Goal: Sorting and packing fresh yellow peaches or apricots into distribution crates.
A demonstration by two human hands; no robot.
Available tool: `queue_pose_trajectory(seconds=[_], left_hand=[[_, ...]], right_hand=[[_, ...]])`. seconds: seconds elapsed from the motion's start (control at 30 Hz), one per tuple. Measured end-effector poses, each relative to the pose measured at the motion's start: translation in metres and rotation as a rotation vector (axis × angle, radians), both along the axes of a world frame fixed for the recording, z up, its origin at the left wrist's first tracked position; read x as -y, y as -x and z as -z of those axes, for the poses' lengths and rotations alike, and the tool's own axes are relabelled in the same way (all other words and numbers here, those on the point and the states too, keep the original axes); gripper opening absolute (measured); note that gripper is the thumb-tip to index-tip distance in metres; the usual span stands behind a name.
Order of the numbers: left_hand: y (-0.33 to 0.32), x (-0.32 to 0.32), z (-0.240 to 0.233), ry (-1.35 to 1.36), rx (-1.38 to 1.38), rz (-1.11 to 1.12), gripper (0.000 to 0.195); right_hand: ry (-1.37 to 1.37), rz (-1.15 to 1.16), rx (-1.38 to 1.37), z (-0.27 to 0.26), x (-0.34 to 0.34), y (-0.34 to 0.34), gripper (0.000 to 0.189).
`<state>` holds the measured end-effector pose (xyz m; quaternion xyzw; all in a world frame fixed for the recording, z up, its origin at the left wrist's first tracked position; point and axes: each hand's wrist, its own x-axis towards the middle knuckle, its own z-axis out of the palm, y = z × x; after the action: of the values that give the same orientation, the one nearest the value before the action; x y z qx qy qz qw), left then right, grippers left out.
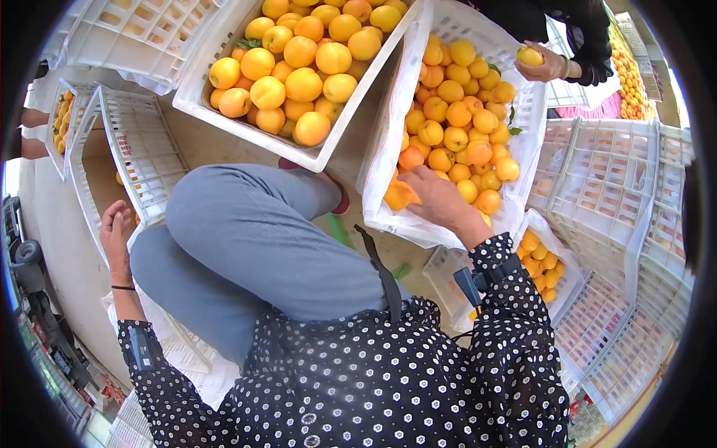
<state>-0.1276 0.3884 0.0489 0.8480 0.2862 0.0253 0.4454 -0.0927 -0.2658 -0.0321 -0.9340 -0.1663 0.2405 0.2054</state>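
My right hand [445, 201] reaches into the white crate [386, 225] lined with pale sheeting. Its fingers rest over orange-yellow stone fruits [399, 194], apricots or peaches, at the near left corner; whether they grip one is hidden. To the left, my left hand [116, 232] is raised beside a white plastic crate [147, 151], fingers loosely bent and apart, with nothing seen in them. A few fruits show through that crate's slats. Ahead of my knees, another white crate [246, 139] holds larger fruits [303, 84] with a green leaf among them.
Across the lined crate, another person's hand [542, 64] holds a yellow fruit [529, 56]. Stacked slatted crates [602, 185] line the right side. Below them sits a small lined box of fruit [540, 263]. Another crate [143, 42] stands at the upper left.
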Motion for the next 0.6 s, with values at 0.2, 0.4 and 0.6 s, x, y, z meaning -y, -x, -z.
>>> queue_pose_trajectory(seconds=[0.2,0.4,0.6], left_hand=[[-0.027,0.073,-0.072,-0.017,0.07,0.124,0.029],[-0.112,0.218,-0.054,0.022,0.185,0.805,0.028],[-0.144,0.342,0.006,-0.578,-0.506,0.964,0.036]], right_hand=[[0.244,-0.356,-0.256,0.025,-0.033,-0.017,0.061],[-0.15,-0.032,-0.308,-0.011,-0.009,-0.026,0.07],[-0.849,0.47,-0.411,-0.071,-0.009,-0.045,0.066]])
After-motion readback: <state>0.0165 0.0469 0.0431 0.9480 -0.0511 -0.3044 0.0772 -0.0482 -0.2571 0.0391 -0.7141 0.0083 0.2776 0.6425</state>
